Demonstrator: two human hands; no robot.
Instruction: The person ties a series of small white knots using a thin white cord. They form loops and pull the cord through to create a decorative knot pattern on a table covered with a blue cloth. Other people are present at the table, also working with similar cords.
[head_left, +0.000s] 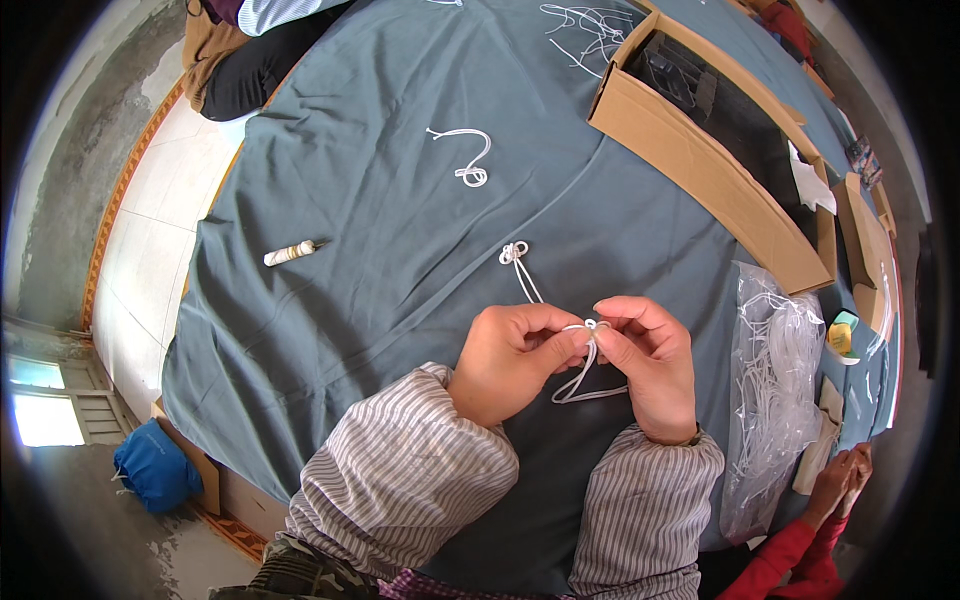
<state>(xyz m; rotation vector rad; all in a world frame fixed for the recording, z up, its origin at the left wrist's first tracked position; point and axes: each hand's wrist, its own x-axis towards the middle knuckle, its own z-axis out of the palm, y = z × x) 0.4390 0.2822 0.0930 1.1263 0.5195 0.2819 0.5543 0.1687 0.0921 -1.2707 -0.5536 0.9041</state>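
Observation:
My left hand (517, 360) and my right hand (651, 364) meet at the fingertips, both pinching a small knot in a white cord (591, 325). A loop of this cord hangs below the fingers, between the hands. Just beyond my left fingers lies a knotted white cord (514, 253) with several small loops, its two strands running towards my hands; where they end is hidden. Farther off, another white cord (472, 174) is coiled at one end. A tool with a pale wrapped handle and thin dark tip (291, 253) lies to the left on the grey-green cloth (360, 195).
An open cardboard box (705, 161) stands at the upper right, with loose white cords (592, 30) beside it. A clear plastic bag of white cords (776, 390) lies right of my hands. Another person's hands (836, 480) are at the lower right; a person (247, 71) sits at the upper left.

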